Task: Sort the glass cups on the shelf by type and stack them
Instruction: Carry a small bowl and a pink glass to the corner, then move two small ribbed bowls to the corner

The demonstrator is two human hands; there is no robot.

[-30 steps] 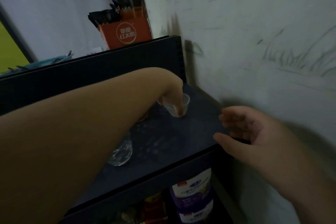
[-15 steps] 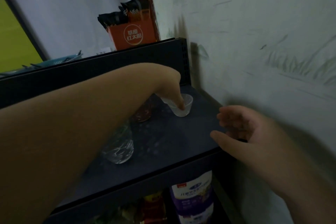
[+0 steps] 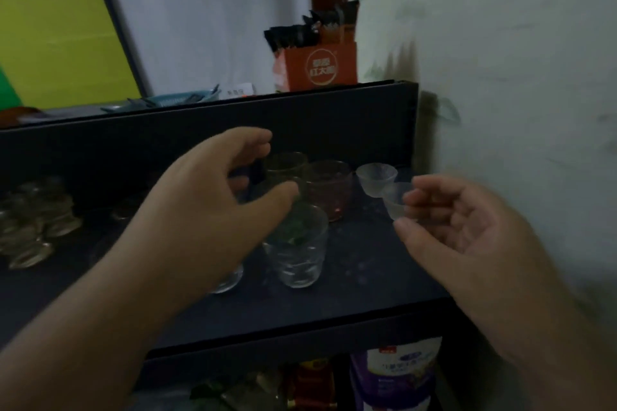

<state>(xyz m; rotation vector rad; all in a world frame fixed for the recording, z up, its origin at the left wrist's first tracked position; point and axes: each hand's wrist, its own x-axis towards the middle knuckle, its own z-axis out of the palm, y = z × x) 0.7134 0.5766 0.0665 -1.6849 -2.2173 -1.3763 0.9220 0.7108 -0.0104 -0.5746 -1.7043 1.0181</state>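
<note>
Several glass cups stand on the dark shelf (image 3: 334, 307). Two small frosted cups (image 3: 376, 177) (image 3: 393, 205) sit at the back right, with a reddish cup (image 3: 330, 188) and an amber cup (image 3: 286, 166) to their left. A clear cup (image 3: 297, 253) stands nearer the front, and another clear cup (image 3: 228, 280) is half hidden under my left hand. My left hand (image 3: 213, 207) hovers over the middle cups with loosely curled fingers and holds nothing. The relaxed fingertips of my right hand (image 3: 467, 240) are close beside the nearer frosted cup; blur hides whether they touch it.
Stacked glass pieces (image 3: 30, 227) fill the shelf's left end. The upper shelf carries an orange box of sachets (image 3: 315, 67) and a blue tray (image 3: 167, 100). A wall (image 3: 517, 77) closes the right side. A purple tin (image 3: 394, 374) stands on the shelf below.
My left hand let go of the frosted cup at the back right and drew back leftward over the middle cups. The view shifted, showing more of the shelf's left. The right hand barely moved.
</note>
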